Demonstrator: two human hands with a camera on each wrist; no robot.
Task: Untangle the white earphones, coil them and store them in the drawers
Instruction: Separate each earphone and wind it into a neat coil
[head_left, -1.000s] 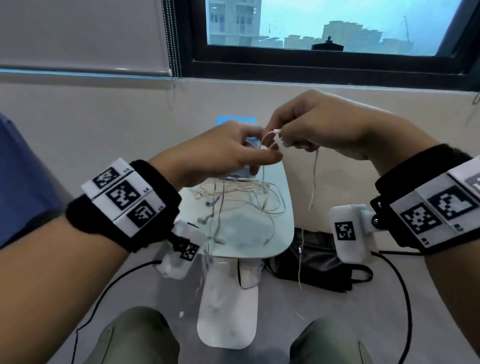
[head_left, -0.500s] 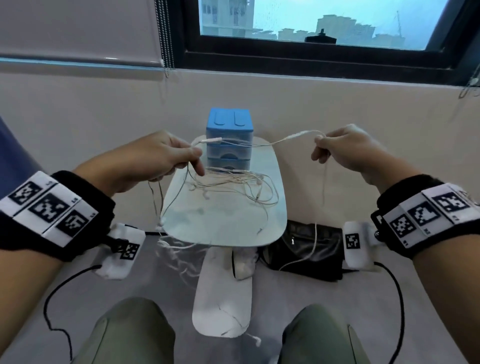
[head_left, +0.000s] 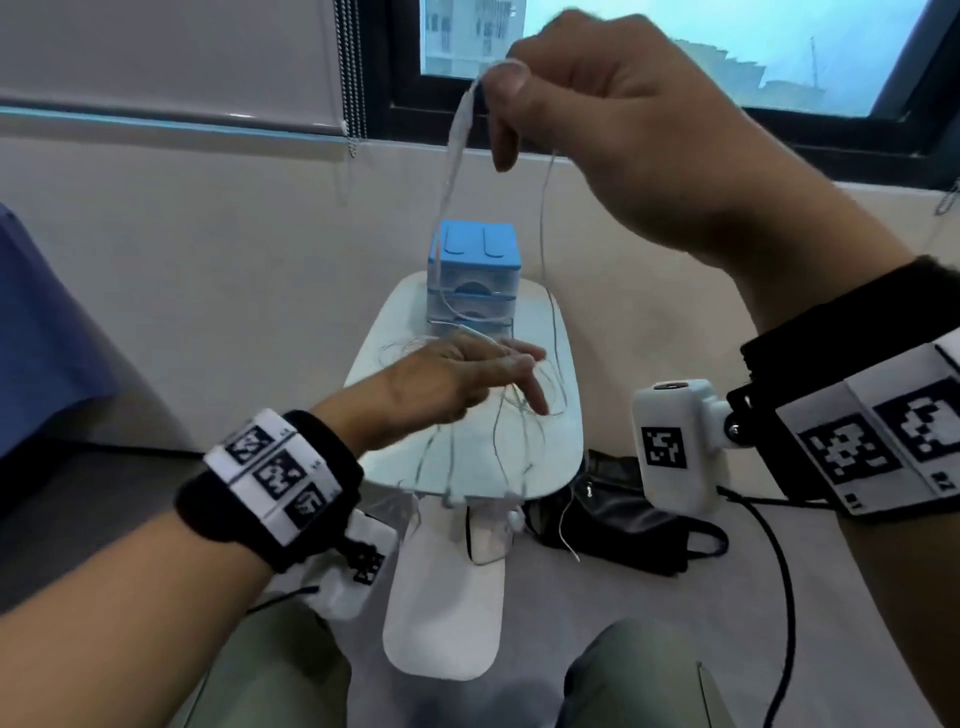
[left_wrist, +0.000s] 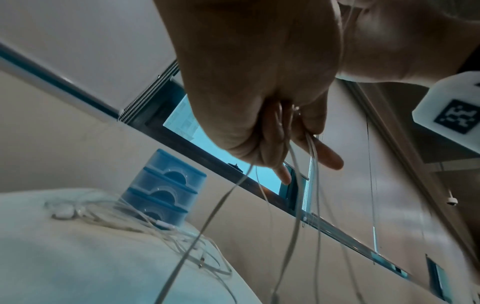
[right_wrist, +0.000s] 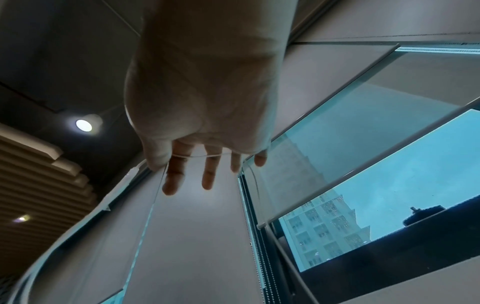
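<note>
**Cable lifted high, tangle still below**

Head view: right hand (head_left: 623, 119) raised, thumb and forefinger pinching the thin white earphone cable (head_left: 452, 171). Left hand (head_left: 457, 379) low over the small white oval table (head_left: 563, 452), fingers extended with strands threaded through. Blue plastic three-drawer box (head_left: 474, 275) at the far end, drawers closed.

Left wrist view: cords trapped between the fingers (left_wrist: 275, 144), more tangle lying on the table beside the drawers.

Right wrist view: fingers (right_wrist: 174, 174) mostly straight, cable crossing them.

Risk: pulling higher likely to tighten knots, drag the pile off the table, or slip from the light pinch
</note>
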